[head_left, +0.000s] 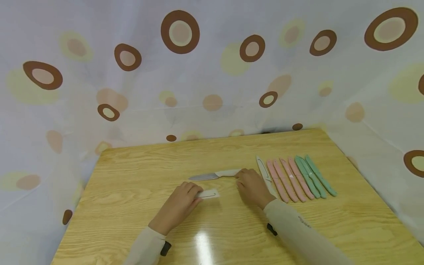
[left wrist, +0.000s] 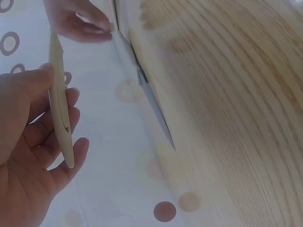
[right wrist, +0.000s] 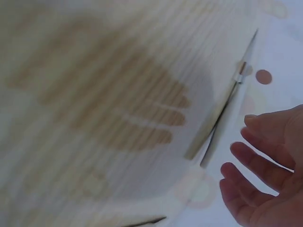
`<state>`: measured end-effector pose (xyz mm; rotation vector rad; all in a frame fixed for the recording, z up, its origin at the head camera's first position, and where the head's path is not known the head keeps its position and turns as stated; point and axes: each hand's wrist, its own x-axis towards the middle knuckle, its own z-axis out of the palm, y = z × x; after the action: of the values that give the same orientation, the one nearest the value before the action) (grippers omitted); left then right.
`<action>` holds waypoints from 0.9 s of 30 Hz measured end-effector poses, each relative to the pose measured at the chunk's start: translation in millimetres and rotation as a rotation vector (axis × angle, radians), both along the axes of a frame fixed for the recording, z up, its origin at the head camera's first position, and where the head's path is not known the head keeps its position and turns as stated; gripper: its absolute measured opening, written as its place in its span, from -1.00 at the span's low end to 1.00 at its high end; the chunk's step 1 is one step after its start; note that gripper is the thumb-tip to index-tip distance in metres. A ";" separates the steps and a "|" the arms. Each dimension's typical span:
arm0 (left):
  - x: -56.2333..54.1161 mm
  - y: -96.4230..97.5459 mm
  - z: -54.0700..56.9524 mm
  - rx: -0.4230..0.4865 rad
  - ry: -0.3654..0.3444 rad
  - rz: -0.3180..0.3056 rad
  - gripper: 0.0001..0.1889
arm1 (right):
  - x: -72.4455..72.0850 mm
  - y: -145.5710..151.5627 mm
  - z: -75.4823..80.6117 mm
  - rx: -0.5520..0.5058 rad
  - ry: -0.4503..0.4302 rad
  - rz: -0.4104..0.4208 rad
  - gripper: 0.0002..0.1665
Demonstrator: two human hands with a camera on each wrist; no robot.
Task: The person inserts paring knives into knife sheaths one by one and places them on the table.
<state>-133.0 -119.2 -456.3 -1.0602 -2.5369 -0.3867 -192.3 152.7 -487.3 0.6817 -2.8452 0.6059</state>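
My left hand (head_left: 179, 204) pinches a white knife sheath (head_left: 208, 194) between thumb and fingers, holding it over the table. In the left wrist view the sheath (left wrist: 60, 109) shows a narrow slot along its length. Beyond it, a kitchen knife (head_left: 228, 173) with a white handle lies on the table, its bare blade (head_left: 203, 177) pointing left. My right hand (head_left: 253, 187) is at the handle's end in the head view. The right wrist view shows that hand (right wrist: 265, 165) with fingers spread and loosely bent, apart from the knife (right wrist: 208, 135) and holding nothing.
Right of my right hand, a white sheathed knife (head_left: 263, 169) lies beside a row of several pink knives (head_left: 288, 180) and green knives (head_left: 314, 178). The wood-grain table (head_left: 132, 176) meets a spotted cloth (head_left: 212, 73) at its back and sides.
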 end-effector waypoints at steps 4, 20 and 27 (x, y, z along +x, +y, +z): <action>1.7 1.6 -1.6 0.003 -0.022 -0.001 -0.73 | -14.3 -15.3 -3.6 0.008 -0.042 -0.004 -0.71; 1.5 -11.3 -1.1 -0.020 -0.018 0.041 -0.74 | -19.8 -35.1 -10.9 0.138 -0.053 0.025 -0.87; 0.7 -10.9 0.4 -0.020 -0.032 0.038 -0.74 | -19.6 -31.2 -11.5 0.115 -0.074 0.013 -0.89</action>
<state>-132.3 -130.1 -455.9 -1.0191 -2.5897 -0.3720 -212.0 121.5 -498.8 0.7111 -2.9650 0.4827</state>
